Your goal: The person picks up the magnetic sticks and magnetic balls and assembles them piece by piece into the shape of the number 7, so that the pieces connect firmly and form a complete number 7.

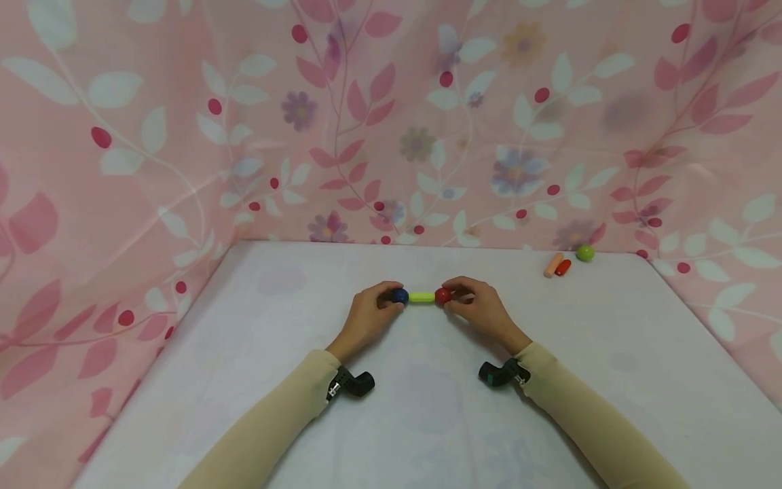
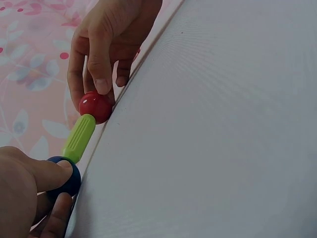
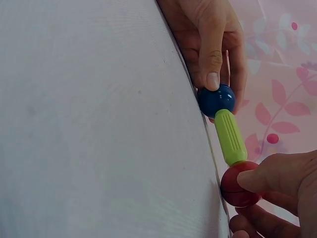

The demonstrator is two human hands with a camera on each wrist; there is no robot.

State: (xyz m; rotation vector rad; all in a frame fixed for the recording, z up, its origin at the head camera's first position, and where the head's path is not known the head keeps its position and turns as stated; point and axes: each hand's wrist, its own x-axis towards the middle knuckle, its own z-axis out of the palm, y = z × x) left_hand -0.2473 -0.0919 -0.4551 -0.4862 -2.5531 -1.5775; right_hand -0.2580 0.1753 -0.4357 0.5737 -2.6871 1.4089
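Observation:
A blue ball [image 1: 400, 296] and a red ball [image 1: 442, 296] sit at the two ends of a short lime-green ribbed rod [image 1: 421, 297], touching it. My left hand [image 1: 370, 314] pinches the blue ball between thumb and fingers. On the other side, my right hand [image 1: 482, 309] pinches the red ball. In the left wrist view the green rod [image 2: 79, 139] runs between both balls in one line. The right wrist view has the thumb pressed on the red ball [image 3: 240, 184], with the blue ball [image 3: 216, 100] beyond.
Toward the table's back right lie an orange rod [image 1: 553, 265], a small red rod [image 1: 563, 267] and a green ball [image 1: 585, 253]. A white cloth covers the table [image 1: 275, 421]. Behind it hangs a pink floral curtain [image 1: 379, 122]. Dark wrist cameras [image 1: 360, 384] stick out from both sleeves.

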